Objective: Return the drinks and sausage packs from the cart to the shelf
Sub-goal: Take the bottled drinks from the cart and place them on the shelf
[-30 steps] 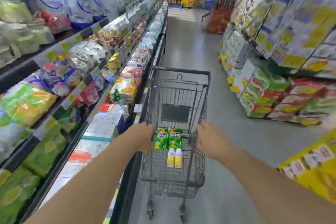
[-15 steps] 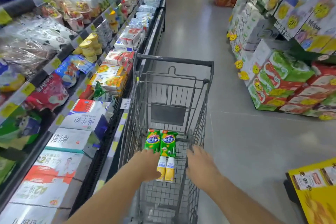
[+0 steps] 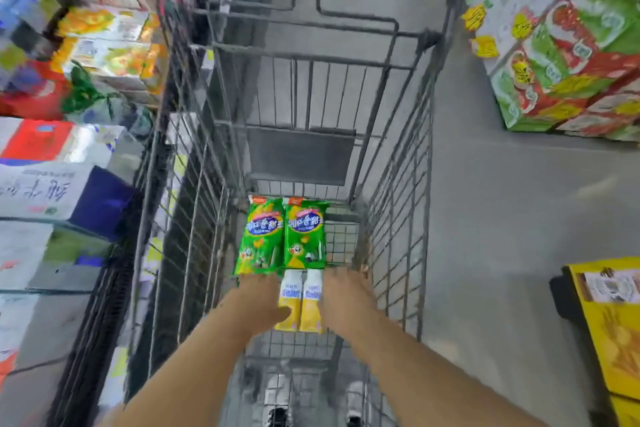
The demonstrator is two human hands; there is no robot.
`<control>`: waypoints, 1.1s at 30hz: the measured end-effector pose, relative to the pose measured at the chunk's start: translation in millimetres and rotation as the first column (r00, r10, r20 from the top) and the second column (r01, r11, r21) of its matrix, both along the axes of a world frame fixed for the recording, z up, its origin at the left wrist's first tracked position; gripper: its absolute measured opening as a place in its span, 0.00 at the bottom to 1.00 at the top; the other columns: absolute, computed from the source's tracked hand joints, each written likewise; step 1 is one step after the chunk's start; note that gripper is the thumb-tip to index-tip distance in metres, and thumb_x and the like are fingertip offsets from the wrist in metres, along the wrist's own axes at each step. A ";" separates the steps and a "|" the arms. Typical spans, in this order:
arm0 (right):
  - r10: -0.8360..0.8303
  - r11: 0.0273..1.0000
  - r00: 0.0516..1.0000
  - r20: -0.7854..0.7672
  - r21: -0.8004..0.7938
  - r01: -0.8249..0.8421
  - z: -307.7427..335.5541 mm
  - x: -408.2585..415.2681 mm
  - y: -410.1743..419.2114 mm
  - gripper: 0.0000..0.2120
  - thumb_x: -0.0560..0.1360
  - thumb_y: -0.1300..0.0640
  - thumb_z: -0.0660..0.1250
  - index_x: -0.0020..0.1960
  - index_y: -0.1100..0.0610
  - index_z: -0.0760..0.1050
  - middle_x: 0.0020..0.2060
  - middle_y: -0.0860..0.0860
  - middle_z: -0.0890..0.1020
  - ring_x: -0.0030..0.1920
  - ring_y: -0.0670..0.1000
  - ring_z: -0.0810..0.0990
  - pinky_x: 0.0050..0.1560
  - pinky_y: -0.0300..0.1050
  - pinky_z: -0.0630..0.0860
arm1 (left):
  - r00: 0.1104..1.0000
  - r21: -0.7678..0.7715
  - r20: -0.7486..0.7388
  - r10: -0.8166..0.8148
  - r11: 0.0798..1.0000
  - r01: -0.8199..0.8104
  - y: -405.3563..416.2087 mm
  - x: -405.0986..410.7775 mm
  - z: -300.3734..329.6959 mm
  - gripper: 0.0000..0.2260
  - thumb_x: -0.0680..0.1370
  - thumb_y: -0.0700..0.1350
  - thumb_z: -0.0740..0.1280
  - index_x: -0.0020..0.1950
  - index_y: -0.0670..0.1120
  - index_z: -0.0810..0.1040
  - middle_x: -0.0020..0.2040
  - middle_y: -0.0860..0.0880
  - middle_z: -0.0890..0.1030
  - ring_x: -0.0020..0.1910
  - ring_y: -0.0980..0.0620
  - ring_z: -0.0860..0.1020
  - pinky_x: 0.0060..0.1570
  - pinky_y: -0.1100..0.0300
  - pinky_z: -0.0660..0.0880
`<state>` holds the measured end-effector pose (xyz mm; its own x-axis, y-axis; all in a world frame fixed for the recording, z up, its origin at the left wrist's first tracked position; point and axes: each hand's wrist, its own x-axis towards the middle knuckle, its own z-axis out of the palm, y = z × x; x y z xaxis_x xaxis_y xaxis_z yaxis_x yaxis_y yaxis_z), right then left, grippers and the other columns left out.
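Two sausage packs [image 3: 283,236], two drinks [image 3: 302,300] (cart [image 3: 398,218]).

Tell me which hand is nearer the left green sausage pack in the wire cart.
Left. The left hand sits just below the left green sausage pack, about touching its bottom edge; the right hand is further right, beyond the yellow drink bottles.

A store aisle with a smooth grey floor [image 3: 502,218], evenly lit. Along the left runs a dark shelf unit [image 3: 104,288] packed with boxed goods. On the right stand stacked green-and-red cartons [image 3: 571,62] with yellow tags, and nearer, a yellow display box [image 3: 613,329].
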<state>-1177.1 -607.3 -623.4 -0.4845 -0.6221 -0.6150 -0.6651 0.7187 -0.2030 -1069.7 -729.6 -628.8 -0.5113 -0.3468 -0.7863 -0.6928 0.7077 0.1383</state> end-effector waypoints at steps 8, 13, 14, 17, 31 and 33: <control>-0.354 0.934 0.926 0.129 0.110 0.341 -104.0 17.2 -10.4 0.23 0.78 0.48 0.66 0.67 0.60 0.68 0.63 0.59 0.75 0.64 0.61 0.76 0.60 0.52 0.75 | 0.997 0.135 0.019 0.081 0.987 -0.083 4.2 -6.0 -102.7 0.24 0.76 0.58 0.65 0.67 0.44 0.71 0.65 0.44 0.75 0.64 0.44 0.74 0.57 0.52 0.73; -0.466 0.882 0.868 0.171 0.158 0.443 -137.9 21.1 -9.8 0.26 0.77 0.49 0.69 0.70 0.60 0.65 0.65 0.58 0.74 0.65 0.60 0.76 0.61 0.52 0.75 | 0.979 0.163 -0.033 0.201 0.968 -0.193 10.6 -7.8 -134.6 0.28 0.78 0.55 0.67 0.71 0.41 0.64 0.67 0.42 0.72 0.65 0.42 0.74 0.58 0.51 0.72; -0.487 0.872 0.853 0.186 0.166 0.461 -142.4 21.1 -9.9 0.27 0.77 0.50 0.69 0.70 0.60 0.65 0.65 0.58 0.74 0.65 0.59 0.76 0.60 0.52 0.74 | 0.971 0.177 -0.019 0.239 0.956 -0.232 12.4 -8.7 -139.3 0.29 0.78 0.55 0.67 0.72 0.40 0.64 0.68 0.42 0.72 0.64 0.42 0.74 0.56 0.52 0.73; -0.548 0.836 0.799 0.248 0.187 0.515 -152.9 20.8 -10.1 0.30 0.76 0.51 0.71 0.71 0.61 0.63 0.65 0.58 0.74 0.64 0.58 0.76 0.55 0.49 0.74 | 0.924 0.215 -0.004 0.383 0.903 -0.373 16.4 -11.7 -153.7 0.25 0.78 0.54 0.67 0.67 0.40 0.64 0.63 0.42 0.73 0.59 0.42 0.78 0.46 0.54 0.72; -0.577 0.808 0.763 0.291 0.064 0.586 -135.0 27.6 -2.1 0.22 0.70 0.55 0.76 0.54 0.58 0.65 0.44 0.52 0.76 0.41 0.54 0.76 0.30 0.43 0.68 | 0.849 0.184 -0.080 0.522 0.845 -0.502 25.3 -7.3 -153.9 0.19 0.76 0.54 0.69 0.53 0.43 0.65 0.48 0.46 0.75 0.53 0.42 0.79 0.44 0.55 0.71; -0.573 0.807 0.763 0.298 0.048 0.588 -120.4 29.6 3.3 0.22 0.69 0.56 0.76 0.53 0.56 0.64 0.44 0.51 0.75 0.42 0.54 0.76 0.31 0.43 0.68 | 0.844 0.174 -0.067 0.531 0.840 -0.514 26.7 -5.7 -140.3 0.20 0.73 0.56 0.70 0.52 0.42 0.70 0.45 0.47 0.75 0.48 0.43 0.78 0.41 0.57 0.71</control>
<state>-1147.5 -604.0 -743.8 -0.5705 -0.3095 -0.7607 -0.0306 0.9336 -0.3570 -1075.4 -703.0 -769.0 -0.3704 -0.4742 -0.7987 -0.9286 0.2105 0.3056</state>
